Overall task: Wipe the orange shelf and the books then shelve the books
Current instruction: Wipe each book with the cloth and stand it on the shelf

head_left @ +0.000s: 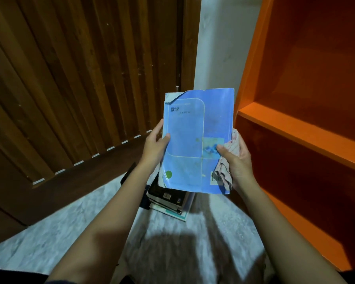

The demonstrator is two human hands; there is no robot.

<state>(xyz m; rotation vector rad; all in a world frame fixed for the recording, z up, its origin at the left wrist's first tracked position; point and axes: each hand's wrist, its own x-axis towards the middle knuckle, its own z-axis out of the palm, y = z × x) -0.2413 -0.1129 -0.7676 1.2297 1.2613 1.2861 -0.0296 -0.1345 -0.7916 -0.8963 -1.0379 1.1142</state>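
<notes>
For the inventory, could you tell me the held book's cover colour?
Light blue cover, clearest in the head view.

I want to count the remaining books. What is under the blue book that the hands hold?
Below the blue book, a stack of books lies on the pale floor. Only the stack's near edge shows; the blue book covers the rest, so no count is possible.

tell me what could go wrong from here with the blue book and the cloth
1. The worn blue paperback book has a torn, curled top-left cover corner; wiping across it could rip it further.
2. The right hand pinches both the book and the crumpled pinkish cloth, so either might slip.
3. A dropped book would land on the stack of books on the floor below.
</notes>
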